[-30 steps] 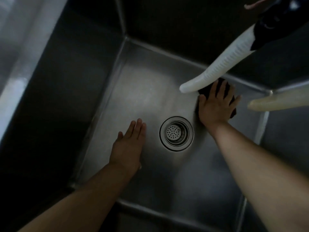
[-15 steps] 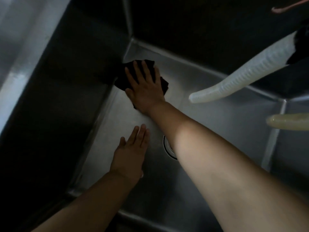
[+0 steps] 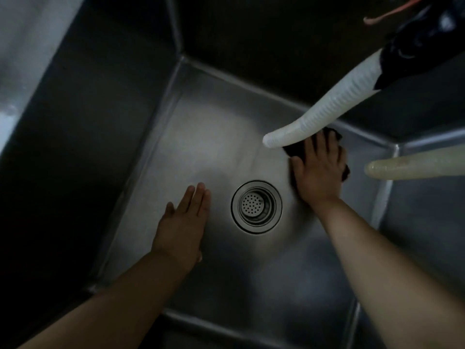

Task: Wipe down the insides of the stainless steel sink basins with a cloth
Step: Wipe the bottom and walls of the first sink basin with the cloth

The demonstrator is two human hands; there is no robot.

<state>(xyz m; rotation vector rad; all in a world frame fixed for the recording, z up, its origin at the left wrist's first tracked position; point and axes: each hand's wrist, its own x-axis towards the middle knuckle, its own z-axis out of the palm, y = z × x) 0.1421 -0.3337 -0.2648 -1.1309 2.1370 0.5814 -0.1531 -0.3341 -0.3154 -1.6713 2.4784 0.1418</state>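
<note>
Sink basin (image 3: 201,137) holds drain strainer (image 3: 256,207); flat right hand (image 3: 318,172) presses cloth (image 3: 297,148).

No readable text, label, brand, number or sign shows on anything here.

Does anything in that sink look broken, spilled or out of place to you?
Nothing looks damaged or spilled. The one oddity is a white ribbed hose dangling into the basin, its tip right over the dark cloth that the right hand presses flat. The left hand rests flat beside the drain strainer.
</note>
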